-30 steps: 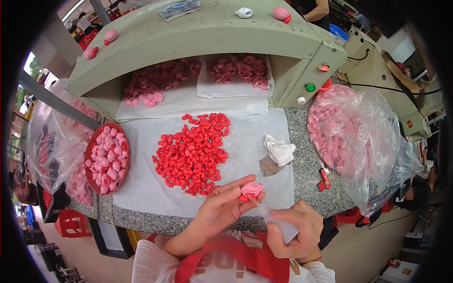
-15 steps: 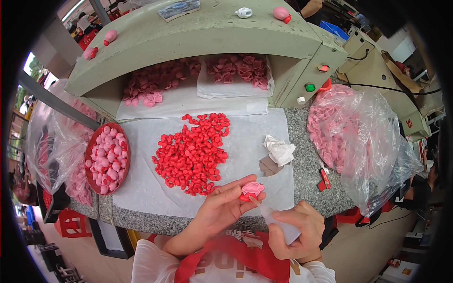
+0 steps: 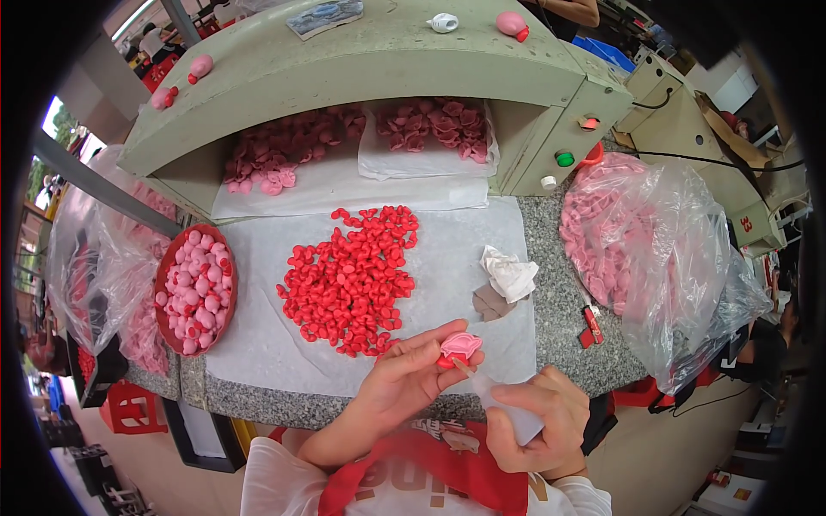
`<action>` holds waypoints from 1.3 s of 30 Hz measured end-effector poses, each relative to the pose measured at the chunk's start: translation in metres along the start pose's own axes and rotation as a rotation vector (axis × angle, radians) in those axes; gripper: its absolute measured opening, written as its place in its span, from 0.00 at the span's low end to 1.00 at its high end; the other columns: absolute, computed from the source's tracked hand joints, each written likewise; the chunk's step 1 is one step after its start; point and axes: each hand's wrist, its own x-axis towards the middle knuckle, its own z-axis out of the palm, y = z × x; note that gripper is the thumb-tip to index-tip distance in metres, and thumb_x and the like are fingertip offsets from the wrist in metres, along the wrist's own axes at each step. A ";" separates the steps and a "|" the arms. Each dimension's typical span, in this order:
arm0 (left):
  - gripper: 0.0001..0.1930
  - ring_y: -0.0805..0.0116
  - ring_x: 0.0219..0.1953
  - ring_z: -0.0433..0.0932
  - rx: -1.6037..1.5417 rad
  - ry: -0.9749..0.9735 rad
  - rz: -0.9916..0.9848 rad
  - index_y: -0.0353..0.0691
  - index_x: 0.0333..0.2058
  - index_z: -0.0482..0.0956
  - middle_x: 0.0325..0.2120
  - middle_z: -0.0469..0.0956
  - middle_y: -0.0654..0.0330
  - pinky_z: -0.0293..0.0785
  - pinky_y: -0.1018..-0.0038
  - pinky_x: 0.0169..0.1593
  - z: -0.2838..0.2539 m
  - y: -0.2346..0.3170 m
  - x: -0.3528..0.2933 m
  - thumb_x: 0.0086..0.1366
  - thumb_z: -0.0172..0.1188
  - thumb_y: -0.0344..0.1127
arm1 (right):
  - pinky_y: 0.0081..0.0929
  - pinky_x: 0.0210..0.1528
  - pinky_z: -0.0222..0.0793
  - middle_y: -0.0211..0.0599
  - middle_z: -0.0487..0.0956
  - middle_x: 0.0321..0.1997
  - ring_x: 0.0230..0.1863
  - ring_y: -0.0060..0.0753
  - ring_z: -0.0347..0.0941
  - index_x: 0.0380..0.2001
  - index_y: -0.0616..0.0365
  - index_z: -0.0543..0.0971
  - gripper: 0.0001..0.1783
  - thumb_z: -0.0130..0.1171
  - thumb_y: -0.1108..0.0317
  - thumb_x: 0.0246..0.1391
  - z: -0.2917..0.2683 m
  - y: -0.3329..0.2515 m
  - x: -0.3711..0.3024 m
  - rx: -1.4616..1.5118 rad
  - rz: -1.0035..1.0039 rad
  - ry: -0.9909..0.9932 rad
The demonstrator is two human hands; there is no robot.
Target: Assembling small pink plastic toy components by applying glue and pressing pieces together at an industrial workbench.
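Note:
Between the thumb and fingers of my left hand is a small pink plastic part with a curved rim, and a red piece shows at its lower edge. My right hand is wrapped round a translucent white squeeze bottle, tilted up to the left. Its thin nozzle tip is at the red piece; whether it touches I cannot tell. Just beyond my left hand a pile of small red pieces is spread on a white sheet.
A red basket of pink-and-red parts stands at the left. Plastic bags of pink parts lie at the right. A pale green machine spans the back, pink parts inside. Crumpled tissue and a red lighter-like object lie at right.
My right hand and the bottle have shifted very slightly to the left. My left hand holds the pink part in nearly the same place.

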 end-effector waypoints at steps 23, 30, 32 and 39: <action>0.24 0.57 0.48 0.69 -0.010 -0.006 -0.003 0.34 0.52 0.60 0.45 0.68 0.48 0.65 0.71 0.51 0.000 -0.001 -0.001 0.58 0.51 0.36 | 0.17 0.10 0.50 0.31 0.67 0.11 0.09 0.23 0.57 0.27 0.61 0.73 0.15 0.59 0.78 0.28 -0.001 0.001 -0.002 0.021 0.026 0.041; 0.24 0.57 0.49 0.68 0.017 -0.013 -0.008 0.34 0.52 0.60 0.46 0.67 0.48 0.64 0.69 0.52 -0.001 -0.001 0.000 0.57 0.51 0.36 | 0.18 0.12 0.51 0.32 0.68 0.13 0.10 0.25 0.57 0.26 0.61 0.73 0.13 0.56 0.78 0.28 -0.003 0.002 -0.002 0.003 0.045 0.023; 0.24 0.57 0.49 0.68 0.019 -0.018 -0.004 0.34 0.52 0.60 0.46 0.67 0.48 0.63 0.68 0.52 -0.003 -0.002 0.000 0.57 0.51 0.36 | 0.17 0.10 0.50 0.31 0.67 0.11 0.09 0.23 0.57 0.27 0.61 0.73 0.15 0.59 0.78 0.29 -0.002 0.004 -0.002 0.004 0.020 0.042; 0.24 0.55 0.48 0.68 -0.001 -0.036 0.010 0.33 0.51 0.61 0.46 0.67 0.47 0.64 0.65 0.52 -0.005 -0.003 0.001 0.57 0.52 0.35 | 0.18 0.11 0.51 0.33 0.69 0.13 0.09 0.25 0.57 0.27 0.62 0.73 0.15 0.58 0.79 0.28 -0.008 0.007 -0.002 -0.002 0.035 0.075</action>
